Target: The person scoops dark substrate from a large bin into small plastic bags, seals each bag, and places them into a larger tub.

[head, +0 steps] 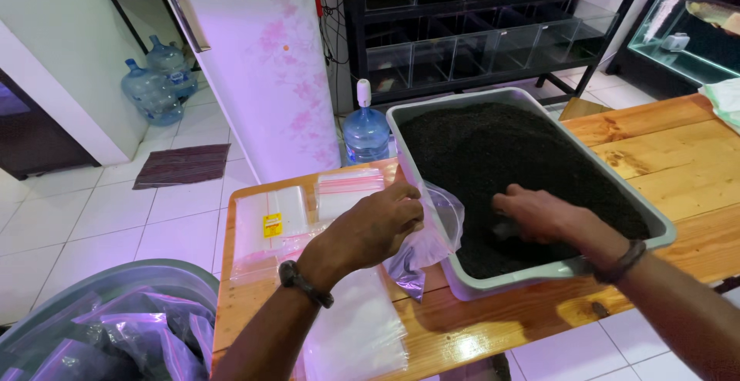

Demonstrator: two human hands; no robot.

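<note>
A clear plastic zip bag (428, 236) hangs over the near-left rim of the grey rectangular plastic tray (539, 273), pinched shut in the left hand (378, 227). The right hand (539, 215) lies in the tray's dark granular fill (509, 157); whether its grip is closed cannot be told. More flat clear bags (339, 192) lie at the wooden tabletop's (663, 150) left end.

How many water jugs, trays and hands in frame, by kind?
Blue water jugs: 3
Grey tray of dark granules: 1
Hands: 2, left hand holding clear bag, right hand in granules
Total: 6
</note>
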